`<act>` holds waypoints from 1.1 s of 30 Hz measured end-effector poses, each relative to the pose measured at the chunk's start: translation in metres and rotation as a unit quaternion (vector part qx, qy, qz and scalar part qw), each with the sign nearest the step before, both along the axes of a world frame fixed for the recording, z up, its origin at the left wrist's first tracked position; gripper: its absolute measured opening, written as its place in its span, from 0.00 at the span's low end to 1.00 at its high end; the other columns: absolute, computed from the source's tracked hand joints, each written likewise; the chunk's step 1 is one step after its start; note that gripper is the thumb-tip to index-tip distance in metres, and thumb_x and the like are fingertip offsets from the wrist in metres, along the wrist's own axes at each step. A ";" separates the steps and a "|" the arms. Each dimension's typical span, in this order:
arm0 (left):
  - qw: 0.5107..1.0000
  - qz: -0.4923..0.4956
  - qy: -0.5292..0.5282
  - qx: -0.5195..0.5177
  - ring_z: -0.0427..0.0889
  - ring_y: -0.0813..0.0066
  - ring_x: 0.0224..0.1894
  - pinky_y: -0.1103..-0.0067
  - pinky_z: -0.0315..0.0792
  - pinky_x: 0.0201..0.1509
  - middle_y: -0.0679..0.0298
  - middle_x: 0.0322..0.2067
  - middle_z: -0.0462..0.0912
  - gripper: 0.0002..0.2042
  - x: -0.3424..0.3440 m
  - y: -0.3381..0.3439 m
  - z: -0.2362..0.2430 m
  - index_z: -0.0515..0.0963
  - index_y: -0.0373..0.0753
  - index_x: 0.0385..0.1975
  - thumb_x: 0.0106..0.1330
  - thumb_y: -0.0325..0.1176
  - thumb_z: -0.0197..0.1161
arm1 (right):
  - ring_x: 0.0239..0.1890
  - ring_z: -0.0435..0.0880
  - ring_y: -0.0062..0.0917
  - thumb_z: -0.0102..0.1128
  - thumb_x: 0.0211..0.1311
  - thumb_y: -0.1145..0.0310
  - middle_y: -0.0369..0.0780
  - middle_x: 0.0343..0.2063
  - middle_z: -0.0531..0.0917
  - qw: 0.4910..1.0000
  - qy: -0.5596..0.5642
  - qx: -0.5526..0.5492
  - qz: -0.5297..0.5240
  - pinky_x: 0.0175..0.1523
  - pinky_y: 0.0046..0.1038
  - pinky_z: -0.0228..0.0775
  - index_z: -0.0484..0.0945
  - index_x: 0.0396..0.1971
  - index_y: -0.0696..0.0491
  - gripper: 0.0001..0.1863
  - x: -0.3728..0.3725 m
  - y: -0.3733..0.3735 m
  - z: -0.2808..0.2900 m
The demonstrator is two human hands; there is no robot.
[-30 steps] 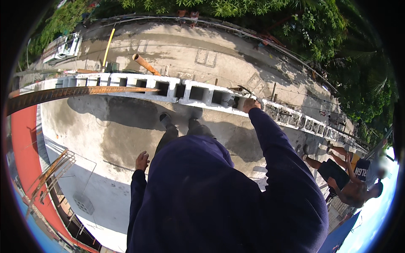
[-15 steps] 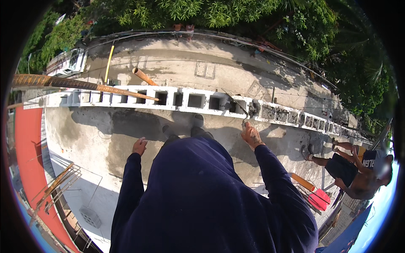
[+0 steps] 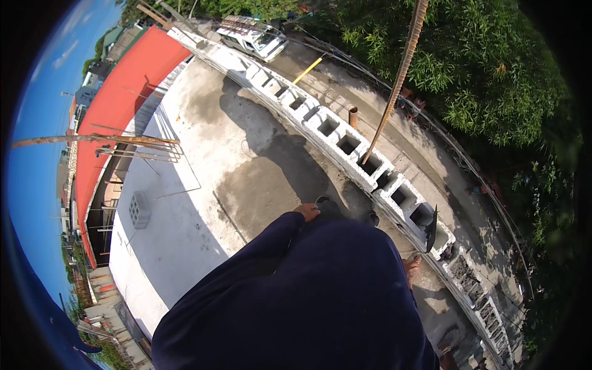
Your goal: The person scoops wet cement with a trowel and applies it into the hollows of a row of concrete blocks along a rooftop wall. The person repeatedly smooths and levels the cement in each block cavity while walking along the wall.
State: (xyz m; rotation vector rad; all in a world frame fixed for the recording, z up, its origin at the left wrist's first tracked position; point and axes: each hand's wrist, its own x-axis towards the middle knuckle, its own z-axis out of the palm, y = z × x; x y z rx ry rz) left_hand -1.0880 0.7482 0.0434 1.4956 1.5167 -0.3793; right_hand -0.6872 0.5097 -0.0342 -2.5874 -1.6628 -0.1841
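My right hand (image 3: pixel 411 268) is beside the low hollow-block wall (image 3: pixel 336 161), its wrist hidden by my dark blue top. Its fingers appear closed on the handle of a trowel; the dark, pointed trowel blade (image 3: pixel 432 230) stands over the end of the last clean white block. Most of the handle cannot be made out. Near my dark shoe (image 3: pixel 322 200), my left hand (image 3: pixel 307 211) hangs low with nothing visible in it. Its fingers are loosely apart.
A rusty steel bar (image 3: pixel 398 80) rises from a block hollow. Beyond the wall lies a lower street with a white vehicle (image 3: pixel 256 40). On the slab are a loose block (image 3: pixel 139 209) and a thin rod (image 3: pixel 228 216). A red roof (image 3: pixel 123 92) borders the left.
My view has swung left and tilted, so the wall now slopes down to the right. The co-worker at the right has mostly left the picture. My right hand stays by the wall.
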 end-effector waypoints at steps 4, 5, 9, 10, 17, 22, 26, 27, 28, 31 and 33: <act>0.999 -0.040 -0.034 0.004 0.73 0.59 0.52 0.73 0.65 0.56 0.57 0.48 0.76 0.23 -0.029 0.018 -0.008 0.73 0.42 0.49 0.57 0.48 0.53 | 0.26 0.80 0.44 0.53 0.48 0.64 0.53 0.26 0.79 0.954 0.247 -0.048 -0.163 0.31 0.37 0.72 0.65 0.45 0.61 0.24 -0.031 0.034 0.029; 0.996 -0.068 -0.046 0.020 0.74 0.60 0.51 0.73 0.66 0.56 0.57 0.47 0.76 0.23 -0.042 0.024 -0.005 0.73 0.42 0.49 0.57 0.48 0.54 | 0.25 0.80 0.45 0.53 0.47 0.64 0.53 0.23 0.79 0.943 0.278 0.010 -0.180 0.31 0.38 0.72 0.64 0.44 0.60 0.24 -0.039 0.040 0.043; 0.996 0.022 -0.086 0.018 0.76 0.61 0.45 0.73 0.69 0.51 0.53 0.46 0.76 0.23 -0.086 0.056 -0.006 0.71 0.36 0.50 0.59 0.45 0.54 | 0.25 0.80 0.45 0.53 0.44 0.66 0.52 0.20 0.77 0.814 0.423 0.115 -0.381 0.31 0.39 0.69 0.67 0.37 0.61 0.20 -0.060 0.067 0.078; 0.993 0.055 -0.107 -0.008 0.79 0.67 0.40 0.75 0.72 0.44 0.52 0.45 0.76 0.24 -0.101 0.065 -0.009 0.70 0.34 0.51 0.59 0.44 0.55 | 0.25 0.79 0.46 0.53 0.43 0.66 0.52 0.20 0.77 0.811 0.420 0.147 -0.381 0.31 0.39 0.68 0.67 0.34 0.61 0.18 -0.061 0.071 0.081; 0.993 -0.011 -0.024 -0.111 0.79 0.70 0.43 0.78 0.72 0.47 0.58 0.41 0.80 0.19 -0.233 0.080 -0.105 0.73 0.39 0.49 0.61 0.41 0.56 | 0.38 0.78 0.51 0.55 0.44 0.63 0.56 0.32 0.78 0.836 0.340 0.047 -0.428 0.45 0.42 0.68 0.66 0.39 0.60 0.22 -0.108 0.095 0.085; 0.979 -0.097 0.097 -0.152 0.78 0.71 0.25 0.75 0.71 0.25 0.61 0.34 0.79 0.21 -0.251 0.113 -0.121 0.73 0.42 0.50 0.58 0.43 0.57 | 0.39 0.78 0.50 0.56 0.44 0.62 0.57 0.33 0.78 0.836 0.373 0.049 -0.399 0.46 0.42 0.69 0.67 0.41 0.60 0.24 -0.145 0.093 0.094; 0.989 -0.128 0.002 -0.068 0.78 0.71 0.29 0.75 0.73 0.29 0.62 0.36 0.79 0.21 -0.198 0.153 -0.093 0.73 0.42 0.50 0.58 0.43 0.58 | 0.36 0.79 0.48 0.58 0.43 0.62 0.56 0.30 0.79 0.847 0.303 0.108 -0.424 0.42 0.40 0.70 0.68 0.41 0.62 0.26 -0.146 0.079 0.092; 0.986 -0.159 -0.041 -0.022 0.78 0.71 0.29 0.76 0.73 0.29 0.62 0.36 0.79 0.21 -0.183 0.163 -0.089 0.73 0.42 0.50 0.58 0.43 0.58 | 0.35 0.80 0.47 0.58 0.42 0.62 0.55 0.29 0.79 0.847 0.289 0.114 -0.430 0.41 0.39 0.71 0.68 0.41 0.63 0.26 -0.140 0.073 0.091; 0.975 -0.201 -0.094 -0.013 0.79 0.71 0.30 0.76 0.73 0.30 0.62 0.37 0.79 0.21 -0.167 0.171 -0.087 0.73 0.42 0.50 0.57 0.42 0.58 | 0.34 0.80 0.46 0.59 0.42 0.62 0.55 0.28 0.80 0.847 0.274 0.125 -0.438 0.41 0.38 0.71 0.68 0.41 0.63 0.26 -0.131 0.067 0.090; 0.953 -0.196 -0.196 0.124 0.79 0.72 0.33 0.76 0.74 0.33 0.62 0.38 0.79 0.21 -0.124 0.176 -0.080 0.73 0.42 0.49 0.57 0.42 0.58 | 0.31 0.81 0.43 0.60 0.42 0.62 0.53 0.23 0.79 0.821 0.303 0.149 -0.460 0.38 0.36 0.73 0.68 0.38 0.64 0.25 -0.101 0.043 0.094; 0.976 -0.111 -0.181 0.041 0.79 0.72 0.37 0.77 0.74 0.36 0.61 0.41 0.79 0.21 -0.104 0.164 -0.071 0.73 0.41 0.50 0.57 0.42 0.58 | 0.28 0.81 0.41 0.60 0.43 0.61 0.51 0.20 0.79 0.822 0.300 0.177 -0.451 0.36 0.34 0.73 0.68 0.34 0.64 0.23 -0.082 0.027 0.099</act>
